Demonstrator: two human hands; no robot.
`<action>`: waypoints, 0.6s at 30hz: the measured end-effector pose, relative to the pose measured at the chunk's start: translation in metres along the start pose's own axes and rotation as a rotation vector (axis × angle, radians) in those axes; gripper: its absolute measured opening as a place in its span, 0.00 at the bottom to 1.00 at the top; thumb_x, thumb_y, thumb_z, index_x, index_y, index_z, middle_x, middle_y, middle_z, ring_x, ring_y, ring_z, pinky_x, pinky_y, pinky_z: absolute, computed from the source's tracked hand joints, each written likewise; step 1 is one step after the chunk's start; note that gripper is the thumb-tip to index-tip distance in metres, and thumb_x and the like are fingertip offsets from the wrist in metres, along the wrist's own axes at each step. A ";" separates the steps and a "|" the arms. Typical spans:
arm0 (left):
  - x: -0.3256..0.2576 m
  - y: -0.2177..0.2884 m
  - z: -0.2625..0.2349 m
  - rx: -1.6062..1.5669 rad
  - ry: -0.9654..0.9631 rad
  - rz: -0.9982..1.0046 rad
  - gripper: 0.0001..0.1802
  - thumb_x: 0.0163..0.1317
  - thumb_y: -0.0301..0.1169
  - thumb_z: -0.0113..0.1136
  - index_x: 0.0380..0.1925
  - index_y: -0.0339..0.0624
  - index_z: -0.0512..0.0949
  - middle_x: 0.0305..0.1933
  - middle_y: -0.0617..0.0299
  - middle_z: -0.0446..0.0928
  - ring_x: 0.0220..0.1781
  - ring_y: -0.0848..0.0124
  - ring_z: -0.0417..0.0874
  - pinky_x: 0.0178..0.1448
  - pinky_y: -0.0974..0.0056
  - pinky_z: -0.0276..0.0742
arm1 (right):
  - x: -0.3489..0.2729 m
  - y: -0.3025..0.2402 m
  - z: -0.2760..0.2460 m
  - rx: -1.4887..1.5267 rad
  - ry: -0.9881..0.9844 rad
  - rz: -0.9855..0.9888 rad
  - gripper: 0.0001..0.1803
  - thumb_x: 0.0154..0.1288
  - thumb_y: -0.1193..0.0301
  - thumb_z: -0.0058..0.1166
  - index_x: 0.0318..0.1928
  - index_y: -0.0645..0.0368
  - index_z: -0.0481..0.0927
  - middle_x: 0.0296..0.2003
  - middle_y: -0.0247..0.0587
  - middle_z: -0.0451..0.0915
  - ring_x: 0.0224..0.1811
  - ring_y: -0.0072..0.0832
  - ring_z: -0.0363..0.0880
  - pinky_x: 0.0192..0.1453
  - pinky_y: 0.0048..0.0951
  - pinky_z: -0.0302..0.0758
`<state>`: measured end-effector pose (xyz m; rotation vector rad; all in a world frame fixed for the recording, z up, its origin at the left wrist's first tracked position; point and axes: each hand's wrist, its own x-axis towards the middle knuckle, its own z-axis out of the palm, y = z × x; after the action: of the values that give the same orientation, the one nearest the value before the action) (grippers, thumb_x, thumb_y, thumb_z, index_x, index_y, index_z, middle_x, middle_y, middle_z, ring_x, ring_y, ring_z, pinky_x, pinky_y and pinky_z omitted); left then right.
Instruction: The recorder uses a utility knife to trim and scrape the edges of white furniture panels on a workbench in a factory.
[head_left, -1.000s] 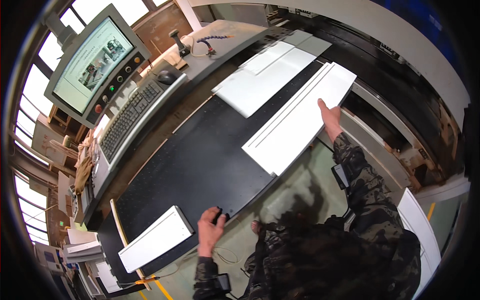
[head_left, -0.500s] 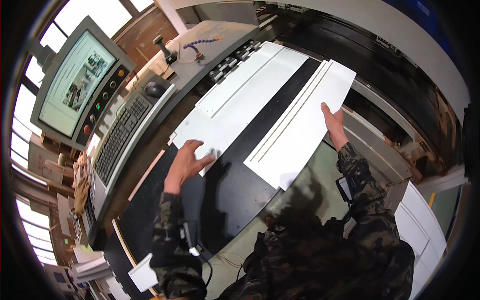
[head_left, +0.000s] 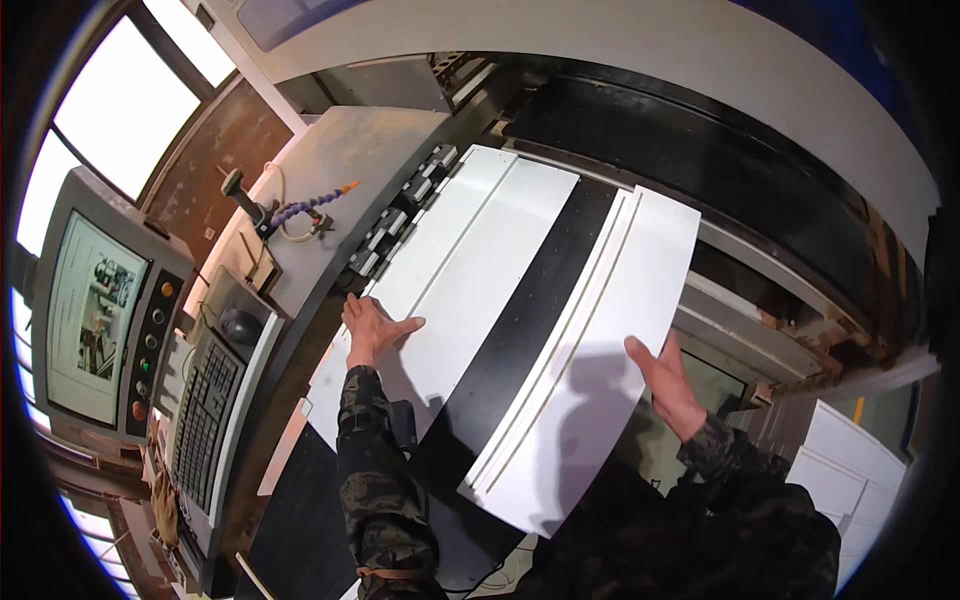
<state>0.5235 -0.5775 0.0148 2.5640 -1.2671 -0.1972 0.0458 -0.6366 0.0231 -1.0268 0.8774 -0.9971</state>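
My right hand (head_left: 668, 385) holds the right edge of a long white panel (head_left: 625, 305), thumb on top and fingers hidden beneath. Two narrow grooves run lengthwise near that panel's left side. My left hand (head_left: 372, 332) lies with fingers and thumb spread on other white panels (head_left: 480, 270) to the left, close to their left edge. One of these is a narrower strip with a straight seam beside it. A black bed (head_left: 545, 262) with small holes shows between the grooved panel and the left-hand ones.
Black clamp blocks (head_left: 378, 240) line the bed's left side. Beyond them stand a keyboard (head_left: 203, 420), a mouse (head_left: 240, 325), a control monitor (head_left: 95, 320) and a blue segmented hose (head_left: 305, 208). A large machine housing (head_left: 600, 45) spans the back. More white panels (head_left: 845, 475) stand at the right.
My left hand has gone from hovering over the near part of the white panels to resting farther up, by their left edge. My right hand keeps its hold on the grooved panel. The view has shifted.
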 end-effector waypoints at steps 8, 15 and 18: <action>0.015 0.017 0.008 -0.018 0.071 0.155 0.44 0.44 0.54 0.78 0.48 0.31 0.67 0.51 0.46 0.67 0.59 0.48 0.65 0.67 0.45 0.62 | 0.002 -0.032 0.004 -0.038 -0.081 0.080 0.32 0.73 0.64 0.57 0.68 0.70 0.63 0.59 0.47 0.75 0.61 0.30 0.74 0.66 0.35 0.71; -0.001 0.010 0.004 0.052 0.209 0.248 0.45 0.41 0.55 0.76 0.47 0.30 0.69 0.50 0.41 0.71 0.57 0.46 0.69 0.64 0.47 0.66 | -0.009 0.000 0.007 -0.152 0.063 0.018 0.31 0.77 0.66 0.54 0.71 0.70 0.61 0.62 0.46 0.73 0.63 0.29 0.71 0.68 0.32 0.69; -0.027 -0.004 -0.020 0.124 0.211 0.240 0.45 0.40 0.58 0.75 0.44 0.29 0.71 0.47 0.38 0.71 0.54 0.46 0.70 0.62 0.47 0.66 | 0.003 0.025 -0.001 -0.267 0.088 0.013 0.30 0.79 0.67 0.53 0.73 0.70 0.62 0.65 0.45 0.72 0.64 0.28 0.71 0.69 0.30 0.68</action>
<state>0.5149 -0.5506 0.0332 2.4237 -1.5267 0.2011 0.0517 -0.6344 -0.0009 -1.2061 1.1101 -0.9359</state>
